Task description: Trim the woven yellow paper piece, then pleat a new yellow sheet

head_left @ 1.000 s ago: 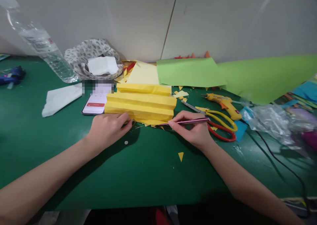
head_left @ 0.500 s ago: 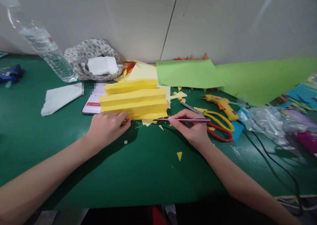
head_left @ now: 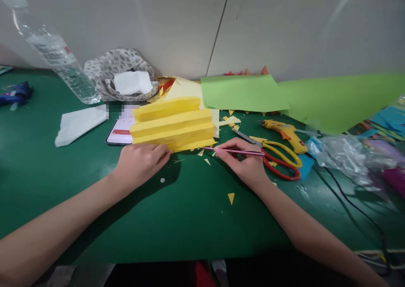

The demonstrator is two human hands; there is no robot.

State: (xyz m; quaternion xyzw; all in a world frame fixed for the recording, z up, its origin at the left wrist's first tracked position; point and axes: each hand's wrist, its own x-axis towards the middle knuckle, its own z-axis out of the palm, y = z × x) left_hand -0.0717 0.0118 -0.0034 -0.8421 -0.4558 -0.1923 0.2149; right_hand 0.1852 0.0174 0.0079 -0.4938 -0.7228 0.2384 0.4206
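A sheet of yellow paper (head_left: 172, 124), folded into pleats, lies in the middle of the green table, its left side over a phone (head_left: 119, 132). My left hand (head_left: 142, 162) is closed on the paper's near left edge, fingers pressed together; the fingertips are partly hidden. My right hand (head_left: 242, 158) grips a slim pink pencil (head_left: 243, 152) like a pen. Its thin dark point reaches left to the near right edge of the paper; whether it touches cannot be made out. Just right of that hand lie scissors (head_left: 283, 154) with yellow and red handles.
A yellow glue gun (head_left: 284, 134) with a black cord lies to the right, beside clear plastic wrap (head_left: 341, 156). Green paper (head_left: 243, 94) lies behind. A water bottle (head_left: 60, 57), a patterned cloth bag (head_left: 120, 61) and a white tissue (head_left: 79, 123) are at left. Yellow scraps (head_left: 231, 198) are scattered about.
The pencil's point has risen slightly toward the paper's near edge, and the near pleat sits a little differently. My left hand keeps its hold. The whole view has shifted slightly.
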